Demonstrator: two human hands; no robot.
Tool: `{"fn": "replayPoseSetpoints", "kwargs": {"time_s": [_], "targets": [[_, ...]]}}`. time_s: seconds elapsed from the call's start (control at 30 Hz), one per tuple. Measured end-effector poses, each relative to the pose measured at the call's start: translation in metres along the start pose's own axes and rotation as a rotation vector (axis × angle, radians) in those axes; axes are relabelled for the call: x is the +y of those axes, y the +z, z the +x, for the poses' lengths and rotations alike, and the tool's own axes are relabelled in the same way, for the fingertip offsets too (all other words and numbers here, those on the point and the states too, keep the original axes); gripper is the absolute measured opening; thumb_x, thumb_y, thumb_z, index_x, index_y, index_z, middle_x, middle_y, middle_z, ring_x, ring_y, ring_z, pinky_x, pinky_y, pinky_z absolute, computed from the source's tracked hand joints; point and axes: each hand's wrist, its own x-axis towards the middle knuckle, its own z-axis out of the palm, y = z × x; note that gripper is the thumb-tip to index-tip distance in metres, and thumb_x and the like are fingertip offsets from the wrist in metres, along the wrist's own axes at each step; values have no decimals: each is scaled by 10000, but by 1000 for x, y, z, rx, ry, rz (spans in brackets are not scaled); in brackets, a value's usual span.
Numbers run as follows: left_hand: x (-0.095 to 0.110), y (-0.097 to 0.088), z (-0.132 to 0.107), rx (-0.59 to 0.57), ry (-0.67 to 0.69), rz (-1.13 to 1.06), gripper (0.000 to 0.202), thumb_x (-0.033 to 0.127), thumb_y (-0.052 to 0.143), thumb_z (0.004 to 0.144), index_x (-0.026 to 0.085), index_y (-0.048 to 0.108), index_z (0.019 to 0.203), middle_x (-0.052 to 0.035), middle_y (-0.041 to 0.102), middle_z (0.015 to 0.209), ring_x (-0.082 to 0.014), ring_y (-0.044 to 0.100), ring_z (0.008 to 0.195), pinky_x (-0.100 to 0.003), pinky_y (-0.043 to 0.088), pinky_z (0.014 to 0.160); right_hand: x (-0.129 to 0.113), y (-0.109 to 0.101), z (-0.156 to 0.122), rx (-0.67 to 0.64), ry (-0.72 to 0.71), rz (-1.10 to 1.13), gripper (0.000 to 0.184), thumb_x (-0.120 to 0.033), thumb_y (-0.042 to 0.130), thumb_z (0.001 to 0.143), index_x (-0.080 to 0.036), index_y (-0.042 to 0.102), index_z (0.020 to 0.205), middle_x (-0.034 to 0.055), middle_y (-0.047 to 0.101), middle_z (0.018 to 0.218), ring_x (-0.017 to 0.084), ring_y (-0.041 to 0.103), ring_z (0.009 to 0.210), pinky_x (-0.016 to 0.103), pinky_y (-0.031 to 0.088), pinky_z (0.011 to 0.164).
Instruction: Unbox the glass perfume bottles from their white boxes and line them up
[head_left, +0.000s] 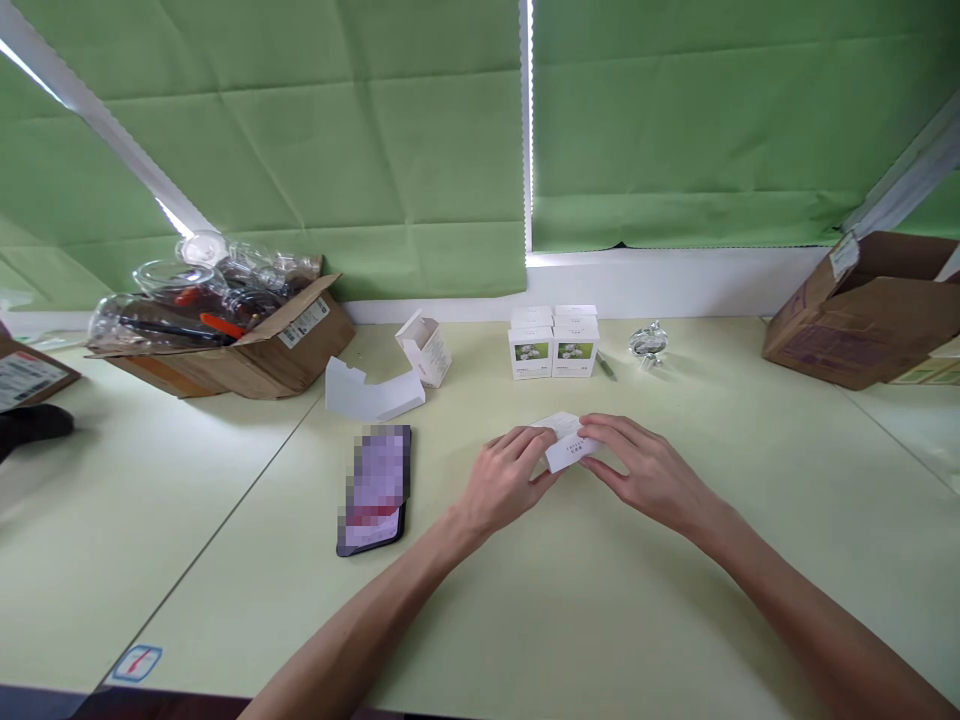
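A small white carton [568, 443] lies on the pale green table [615, 590], held between both hands. My left hand [504, 480] grips its left end with curled fingers. My right hand [646, 470] covers its right end, fingers bent over the top. Behind them stand several stacked white cartons with green flower labels [554, 343]. A small clear glass object [649, 342] rests to their right, with a green pen [606, 366] between them.
A phone [374, 489] lies left of my hands. An open white carton [427, 347] and a folded white insert [371, 394] sit behind it. A cardboard box of clear plastic packaging [225, 325] is at far left, another cardboard box [862, 310] at far right.
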Motion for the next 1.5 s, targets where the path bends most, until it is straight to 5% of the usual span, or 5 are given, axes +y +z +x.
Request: {"fn": "replayPoseSetpoints", "kwargs": {"time_s": [0.5,0.83,1.07,1.5], "targets": [[-1,5,-4,-50,-91,-120,330,280,636,921,206,569,1236,-104,718,1160,-242,694,1065,-362,615,841,-3,-2,2,16,-59,-51,253,-193,578,968,-184,557,1220,119,704,1168,238,692,1046,389,624,833],[-3,6,-4,-138,-232,-136,389,438,690,879,211,601,1183,-101,729,1134,-254,708,1028,-367,624,795,-4,-1,3,34,-160,-195,205,-167,567,967,-173,591,1170,123,720,1129,237,711,979,379,626,792],[-4,6,-3,-136,-184,-125,372,408,696,882,208,586,1176,-93,734,1116,-259,703,1036,-372,623,802,-7,-4,3,-12,-93,-147,271,-238,550,984,-180,558,1249,130,702,1176,253,694,1034,391,612,811],[-6,11,-10,-86,-54,-35,303,224,546,957,180,526,1255,-125,739,1114,-261,711,1061,-362,636,775,-24,0,6,35,-90,-348,157,-196,593,950,-186,631,1102,98,727,1088,225,649,838,374,529,732]]}}
